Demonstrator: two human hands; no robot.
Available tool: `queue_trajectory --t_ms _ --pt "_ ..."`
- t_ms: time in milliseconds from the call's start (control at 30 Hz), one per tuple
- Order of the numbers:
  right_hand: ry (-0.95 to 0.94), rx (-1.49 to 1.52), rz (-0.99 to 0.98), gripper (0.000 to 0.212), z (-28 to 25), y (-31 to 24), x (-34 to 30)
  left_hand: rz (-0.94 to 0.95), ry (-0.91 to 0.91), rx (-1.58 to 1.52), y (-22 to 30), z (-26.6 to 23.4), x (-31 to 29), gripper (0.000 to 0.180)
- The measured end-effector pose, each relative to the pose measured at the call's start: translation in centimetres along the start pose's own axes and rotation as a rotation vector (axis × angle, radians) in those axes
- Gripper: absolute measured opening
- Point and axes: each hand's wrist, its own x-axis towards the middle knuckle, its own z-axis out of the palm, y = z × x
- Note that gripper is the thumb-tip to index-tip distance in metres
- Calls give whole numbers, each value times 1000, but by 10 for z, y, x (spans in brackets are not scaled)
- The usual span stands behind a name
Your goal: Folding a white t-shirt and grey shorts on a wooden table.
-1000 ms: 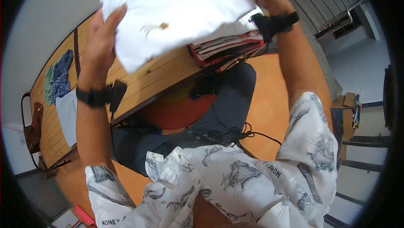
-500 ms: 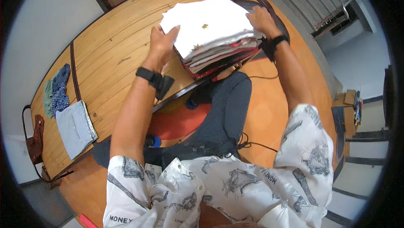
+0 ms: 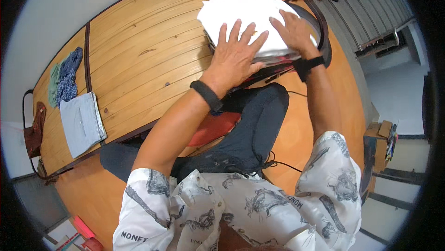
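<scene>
A stack of folded clothes lies at the far right end of the wooden table, topped by a white folded garment with a small gold mark. My left hand rests on the near part of this garment, fingers spread flat and holding nothing. On its right side lies my right hand, also open, with its fingers stretched over the cloth. The lower layers of the stack are mostly hidden behind my left hand and wrist. Both wrists wear black bands.
On the left of the wooden table lie a folded light grey garment and crumpled blue and green cloths. A brown bag hangs by the table's left end. A cardboard box stands at the right. My crossed legs are below the table edge.
Both hands have left the edges of the white garment and now lie flat on top of it. My left hand moved right, and the view has shifted slightly.
</scene>
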Motion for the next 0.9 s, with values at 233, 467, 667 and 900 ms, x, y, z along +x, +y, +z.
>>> queue_trajectory --t_ms 233,467,667,900 --pt "32 172 46 78 23 28 -16 -19 -139 6 9 13 2 85" --pt "0 -17 -5 74 21 10 -8 -41 -22 43 -7 27 -12 76" --pt "62 -51 -8 64 -20 55 -50 11 151 -140 42 36 -17 74" --pt "38 -62 -282 67 -11 65 -28 83 167 -260 17 16 -39 77"
